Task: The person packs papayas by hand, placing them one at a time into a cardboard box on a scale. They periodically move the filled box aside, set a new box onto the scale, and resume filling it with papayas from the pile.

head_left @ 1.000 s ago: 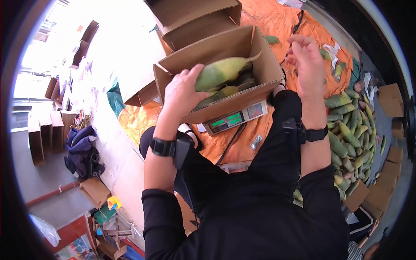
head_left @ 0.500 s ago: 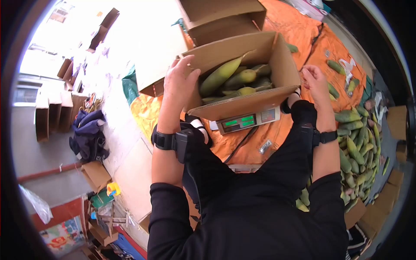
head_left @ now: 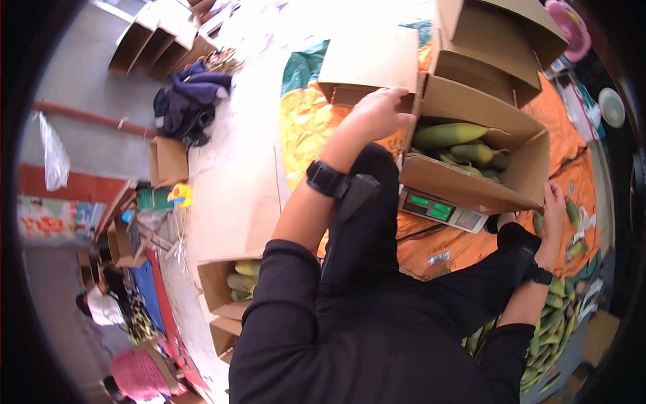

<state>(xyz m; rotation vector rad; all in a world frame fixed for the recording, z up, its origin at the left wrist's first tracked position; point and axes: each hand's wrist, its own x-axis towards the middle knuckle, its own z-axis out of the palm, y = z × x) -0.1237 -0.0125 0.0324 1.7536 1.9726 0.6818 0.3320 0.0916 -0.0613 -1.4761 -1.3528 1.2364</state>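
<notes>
- The box (head_left: pixel 464 185) sat on a scale (head_left: pixel 441 210), which lay on an orange sheet (head_left: pixel 303 128) on the floor, just in front of the person's knees. Long green and yellow fruit (head_left: pixel 449 135) lay heaped inside, up to about the rim.
- The left hand (head_left: pixel 380 111) rested on the box's far left edge, where a side flap (head_left: pixel 373 64) stood out. Its fingers (head_left: pixel 397 94) were curled down over that edge, holding the cardboard. A pull on the flap alone could have bent or torn it, since the weight of the fruit sat lower down.
- The right hand (head_left: pixel 553 200) was against the near right corner of the box. Whether its fingers were gripping or only touching could not be told. If they were only touching, a lift from the left would likely have tipped the box to the right.
- A tilt might have rolled the top fruit over the low front wall and bruised it on the floor.
- The box overhung the small scale on every side, so a push could have slid it off the platform or dragged the scale along.
- A loose pile of fruit (head_left: pixel 548 330) lay near the right knee, where a shifted leg or a dropped box could have crushed some.
</notes>
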